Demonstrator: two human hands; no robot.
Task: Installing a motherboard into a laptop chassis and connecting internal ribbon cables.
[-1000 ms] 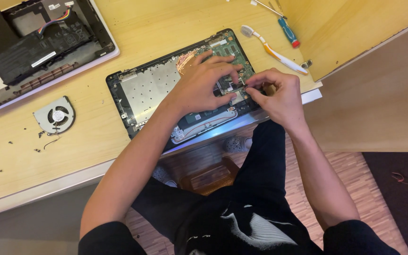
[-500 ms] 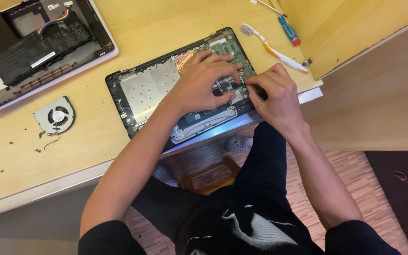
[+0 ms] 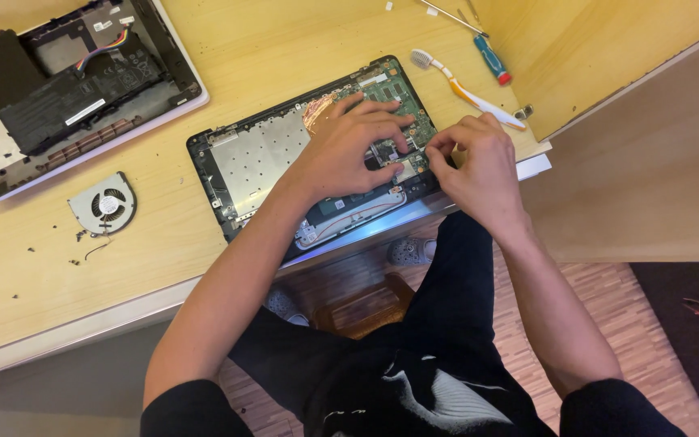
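Note:
An opened black laptop base (image 3: 244,162) lies bottom-up at the desk's front edge, showing a silver plate, a copper heat pipe (image 3: 317,109) and a green circuit board (image 3: 398,93). My left hand (image 3: 357,142) rests on the board with its fingers spread, fingertips pressing near the right side. My right hand (image 3: 475,166) is at the laptop's right edge, fingers curled and pinched together right by the left fingertips. Whatever is between those pinched fingers is hidden.
A second opened laptop (image 3: 82,89) with a white rim lies at the back left. A loose cooling fan (image 3: 103,202) and small screws (image 3: 74,259) sit on the wooden desk (image 3: 123,275). A toothbrush (image 3: 467,89) and a blue-handled screwdriver (image 3: 491,61) lie behind the laptop, beside a wooden panel (image 3: 592,57).
My right hand has shifted slightly toward the board and its fingers have closed in next to the left fingertips. The left hand has stayed on the board.

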